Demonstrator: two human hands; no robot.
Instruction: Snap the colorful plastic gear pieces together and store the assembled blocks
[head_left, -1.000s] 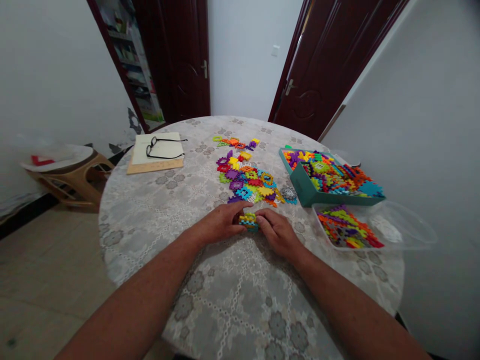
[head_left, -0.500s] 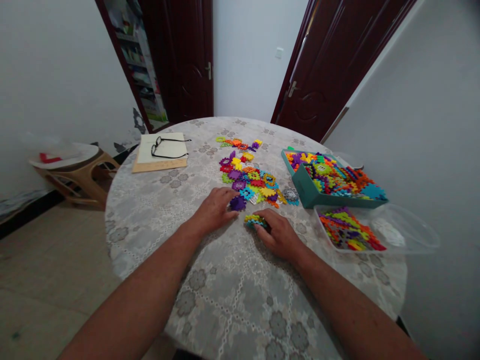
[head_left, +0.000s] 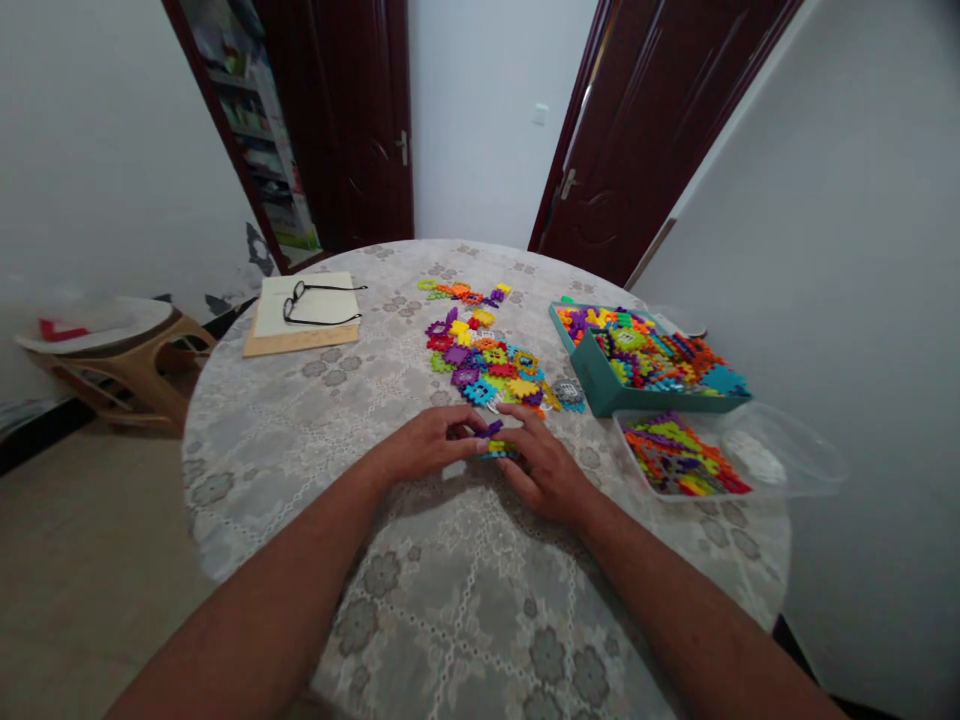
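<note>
Both my hands meet at the middle of the round table (head_left: 465,600). My right hand (head_left: 541,468) grips a small assembly of joined coloured plastic pieces (head_left: 496,450) against the tablecloth. My left hand (head_left: 429,442) pinches a purple piece (head_left: 493,429) and holds it against the top of that assembly. Just beyond the hands lies a spread of loose interlocking pieces (head_left: 484,355) in purple, yellow, red, blue and green.
A teal box (head_left: 611,392) full of pieces stands at the right, a clear plastic lid (head_left: 780,462) with more pieces in front of it. A book with glasses (head_left: 304,308) lies at the far left. A wooden stool (head_left: 124,365) stands beside the table.
My left hand reached out to the loose pile, took a purple piece and came back to the assembly held by my right hand. The view shifted slightly.
</note>
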